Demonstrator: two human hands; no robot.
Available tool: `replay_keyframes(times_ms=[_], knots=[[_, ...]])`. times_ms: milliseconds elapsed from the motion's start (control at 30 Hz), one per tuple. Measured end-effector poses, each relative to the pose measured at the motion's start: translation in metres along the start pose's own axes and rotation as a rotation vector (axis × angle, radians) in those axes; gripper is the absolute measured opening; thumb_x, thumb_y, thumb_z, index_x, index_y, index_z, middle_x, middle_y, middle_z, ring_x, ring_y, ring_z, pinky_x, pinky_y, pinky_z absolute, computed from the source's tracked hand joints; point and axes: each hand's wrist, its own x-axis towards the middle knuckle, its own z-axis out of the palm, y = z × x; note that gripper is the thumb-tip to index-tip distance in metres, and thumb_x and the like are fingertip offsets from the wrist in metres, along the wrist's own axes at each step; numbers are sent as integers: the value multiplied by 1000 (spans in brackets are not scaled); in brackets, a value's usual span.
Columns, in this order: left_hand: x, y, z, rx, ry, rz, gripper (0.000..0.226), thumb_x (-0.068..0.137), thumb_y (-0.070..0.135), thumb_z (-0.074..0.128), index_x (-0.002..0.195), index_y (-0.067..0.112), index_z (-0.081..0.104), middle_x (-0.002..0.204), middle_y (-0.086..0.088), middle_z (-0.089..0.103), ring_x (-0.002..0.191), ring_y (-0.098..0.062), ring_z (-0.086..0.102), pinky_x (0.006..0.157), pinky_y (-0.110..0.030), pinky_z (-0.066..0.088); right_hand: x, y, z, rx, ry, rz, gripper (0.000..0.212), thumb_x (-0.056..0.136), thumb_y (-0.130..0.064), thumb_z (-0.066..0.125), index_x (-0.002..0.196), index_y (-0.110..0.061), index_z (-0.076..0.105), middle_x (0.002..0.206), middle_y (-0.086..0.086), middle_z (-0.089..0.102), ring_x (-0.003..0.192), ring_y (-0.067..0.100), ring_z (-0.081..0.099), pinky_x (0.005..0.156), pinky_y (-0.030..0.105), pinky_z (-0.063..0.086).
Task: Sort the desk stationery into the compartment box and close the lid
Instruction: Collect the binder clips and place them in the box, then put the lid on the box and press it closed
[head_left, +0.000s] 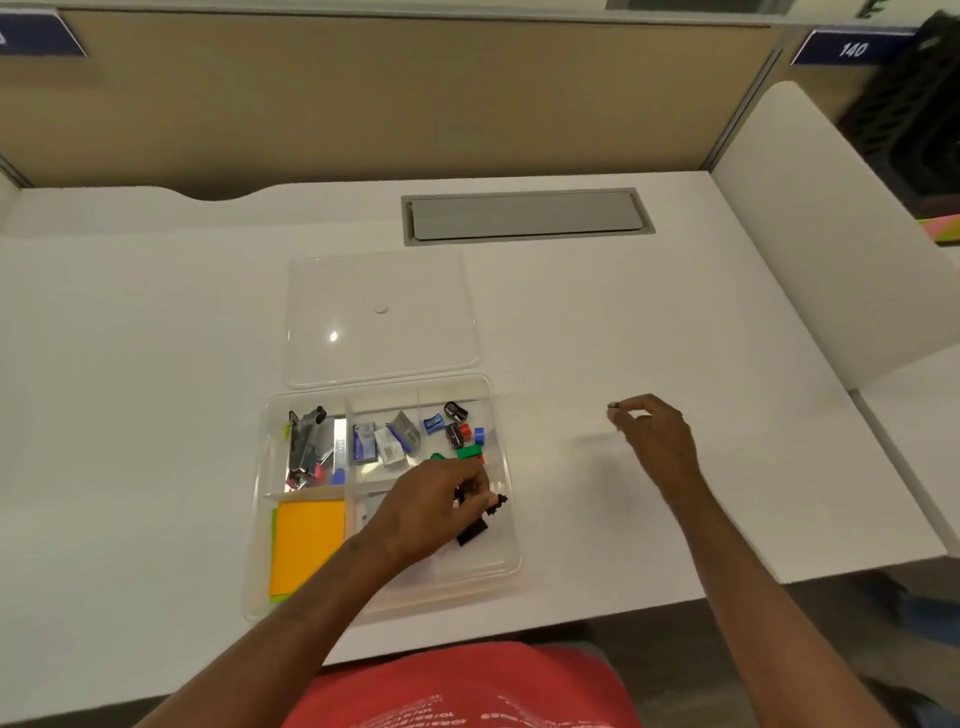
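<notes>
A clear compartment box sits at the desk's front middle, its clear lid lying flat just behind it. The compartments hold metal clips, staple boxes, sharpeners and orange sticky notes. My left hand hovers over the box's front right compartment and holds small black binder clips at its fingertips. My right hand is on the bare desk to the right of the box and pinches a small dark piece between thumb and fingertip.
A grey cable hatch is set into the white desk behind the lid. A beige partition closes the back, a white divider the right side. A red garment shows at the front edge.
</notes>
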Motion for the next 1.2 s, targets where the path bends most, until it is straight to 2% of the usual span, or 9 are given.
replay_keyframes(times_ms=[167, 333, 500, 567, 667, 767, 867, 967, 1200], knots=[[-12, -1, -11, -53, -25, 35, 15, 91, 46, 58, 91, 33, 67, 83, 22, 66, 75, 1, 61, 65, -22, 51, -64, -53, 44, 155, -222, -53, 6, 81, -38, 73, 85, -33, 71, 66, 10, 66, 58, 14, 50, 61, 31, 38], [-19, -6, -23, -213, 153, -8, 16, 93, 42, 59, 94, 31, 70, 85, 19, 70, 82, -2, 67, 73, -19, 53, -93, -77, 78, -26, -357, -125, 13, 83, -46, 69, 89, -35, 67, 51, -13, 52, 48, 1, 46, 55, 23, 35], [-29, -22, -34, -265, 275, -48, 9, 93, 29, 64, 90, 25, 71, 84, 18, 70, 84, -7, 67, 74, -21, 55, -102, -85, 94, -295, -464, -183, 11, 87, -51, 60, 96, -45, 61, 78, -23, 64, 73, 0, 64, 66, 21, 50], [-33, -29, -38, -263, 290, -62, 7, 93, 27, 64, 90, 25, 71, 86, 19, 70, 86, -7, 67, 75, -19, 54, -102, -86, 94, -345, -486, -188, 21, 88, -53, 58, 108, -45, 61, 91, -20, 68, 80, 2, 66, 73, 23, 53], [-38, -37, -45, -256, 314, -72, 9, 92, 29, 64, 91, 25, 71, 87, 18, 70, 88, -7, 66, 76, -19, 53, -100, -92, 89, -388, -502, -210, 33, 90, -55, 55, 119, -42, 60, 100, -16, 71, 88, 2, 65, 72, 22, 49], [-40, -45, -56, -257, 338, -78, 13, 93, 33, 60, 92, 24, 70, 90, 17, 70, 91, -9, 66, 79, -21, 52, -93, -102, 81, -370, -492, -211, 31, 89, -53, 57, 117, -43, 62, 93, -18, 70, 83, -3, 64, 67, 19, 44], [-37, -54, -72, -213, 380, -85, 11, 93, 33, 59, 96, 27, 68, 94, 19, 68, 95, -6, 64, 82, -21, 49, -75, -117, 77, -284, -465, -193, 24, 89, -48, 61, 112, -41, 65, 87, -15, 71, 79, 1, 67, 75, 32, 56], [-25, -70, -99, -135, 432, -82, 14, 93, 31, 59, 103, 26, 68, 102, 17, 68, 102, -3, 61, 89, -24, 48, -46, -132, 81, -265, -418, -218, 21, 91, -45, 62, 110, -37, 67, 89, -9, 72, 82, 10, 69, 82, 42, 58], [25, -127, -162, -51, 516, -267, 18, 93, 23, 66, 110, 18, 68, 116, 2, 67, 110, -19, 60, 96, -43, 49, 31, -168, 112, -241, -304, -218, 18, 92, -37, 62, 103, -26, 70, 90, 0, 74, 83, 21, 70, 83, 47, 58]])
